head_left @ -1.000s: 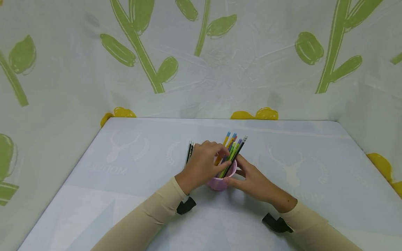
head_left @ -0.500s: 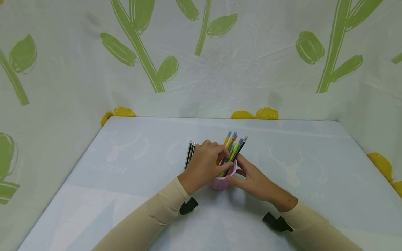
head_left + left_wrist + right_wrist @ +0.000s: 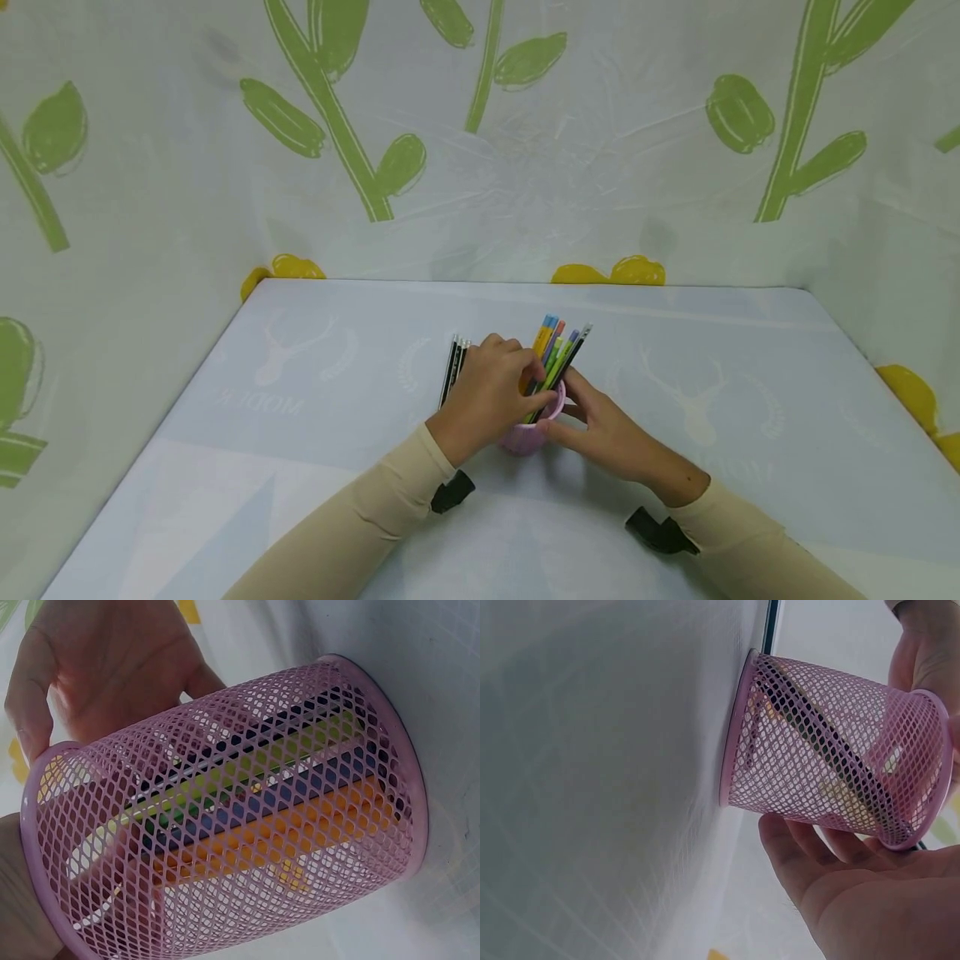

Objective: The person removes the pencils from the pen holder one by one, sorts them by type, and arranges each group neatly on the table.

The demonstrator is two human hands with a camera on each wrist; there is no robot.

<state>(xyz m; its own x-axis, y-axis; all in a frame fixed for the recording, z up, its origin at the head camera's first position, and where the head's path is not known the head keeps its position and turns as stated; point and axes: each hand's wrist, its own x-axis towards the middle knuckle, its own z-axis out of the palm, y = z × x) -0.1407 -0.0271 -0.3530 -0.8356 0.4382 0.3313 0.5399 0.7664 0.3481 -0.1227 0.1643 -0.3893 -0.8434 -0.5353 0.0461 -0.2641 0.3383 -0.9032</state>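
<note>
A pink mesh pencil cup (image 3: pixel 523 442) stands upright on the table with several colored pencils (image 3: pixel 558 360) leaning in it. My left hand (image 3: pixel 489 392) is over the cup's mouth, its thumb and index finger curled around pencils near the rim. On the other side, my right hand (image 3: pixel 611 433) holds the cup, thumb at the near rim and fingers behind. In the left wrist view, orange, blue, green and black pencils (image 3: pixel 277 832) show through the mesh. The right wrist view has a dark pencil (image 3: pixel 840 754) slanting inside the cup. The left fingertips are partly hidden.
Several black pencils (image 3: pixel 452 375) with pale ends lie on the table just left of my left hand, which covers their lower parts. The pale table (image 3: pixel 300 483) meets a wall covering (image 3: pixel 600 183) printed with green leaves along its back edge.
My left hand has shifted slightly right. The blue-tipped yellow pencils have come closer together in the cup. My right hand stays at the cup.
</note>
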